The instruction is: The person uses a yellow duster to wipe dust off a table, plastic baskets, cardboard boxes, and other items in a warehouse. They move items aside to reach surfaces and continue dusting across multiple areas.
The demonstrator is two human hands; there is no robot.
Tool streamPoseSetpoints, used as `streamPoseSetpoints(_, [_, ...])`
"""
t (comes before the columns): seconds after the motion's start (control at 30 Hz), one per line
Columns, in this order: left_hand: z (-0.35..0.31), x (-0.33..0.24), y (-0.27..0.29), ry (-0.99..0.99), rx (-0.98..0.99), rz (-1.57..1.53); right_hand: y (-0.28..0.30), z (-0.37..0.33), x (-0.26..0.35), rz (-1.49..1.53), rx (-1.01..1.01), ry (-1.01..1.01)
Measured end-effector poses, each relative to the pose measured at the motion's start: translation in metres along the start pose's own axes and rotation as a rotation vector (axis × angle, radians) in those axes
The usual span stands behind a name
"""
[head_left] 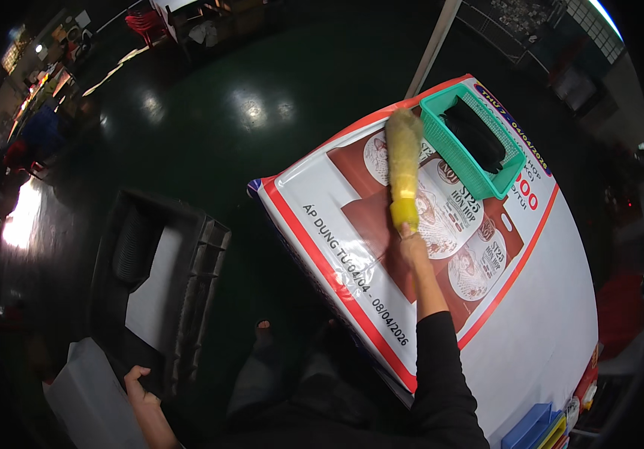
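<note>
My right hand (411, 245) is closed around the yellow handle of a fluffy duster (406, 157). The duster's pale, yellowish head lies over a printed banner sheet (314, 187) spread across the table, beside a green plastic basket (434, 114). A black object (474, 138) sits in that basket; its kind is unclear. At the lower left my left hand (144, 388) has its fingers closed where a pale grey panel (86, 396) meets the near end of a black plastic crate (196, 288). Which of these it grips, I cannot tell. A white surface shows inside the crate.
Blue and yellow trays (528, 426) stand at the table's lower right corner. A pale pole (434, 49) rises behind the table. On the dark green floor (210, 142), a red chair (144, 26) stands at the far left. My feet are between crate and table.
</note>
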State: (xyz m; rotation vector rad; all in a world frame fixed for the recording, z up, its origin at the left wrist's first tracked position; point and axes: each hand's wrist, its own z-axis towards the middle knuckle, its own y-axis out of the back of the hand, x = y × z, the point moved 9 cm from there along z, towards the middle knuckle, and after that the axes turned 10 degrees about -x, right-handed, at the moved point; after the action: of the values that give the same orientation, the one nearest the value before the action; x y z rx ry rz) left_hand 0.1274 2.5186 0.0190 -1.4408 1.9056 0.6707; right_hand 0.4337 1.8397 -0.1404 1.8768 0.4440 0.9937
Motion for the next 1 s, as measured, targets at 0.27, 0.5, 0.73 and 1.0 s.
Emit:
streamPoseSetpoints(0.27, [-0.045, 0.039, -0.043, 0.107, 0.096, -0.028, -0.017, -0.247, -0.050, -0.410, 0.704, 0.589])
streamPoseSetpoints(0.5, [-0.063, 0.045, -0.140, 0.058, 0.271, 0.126, 0.076, -0.152, -0.153, -0.105, 0.064, 0.188])
streamPoseSetpoints(0.73, [-0.065, 0.072, -0.311, -0.024, 0.515, 0.363, 0.027, -0.196, -0.186, -0.070, 0.211, 0.012])
streamPoseSetpoints(1.0, [-0.123, 0.178, -0.555, 0.017, 1.112, 0.802, 0.029, -0.281, -0.100, -0.137, 0.190, 0.198])
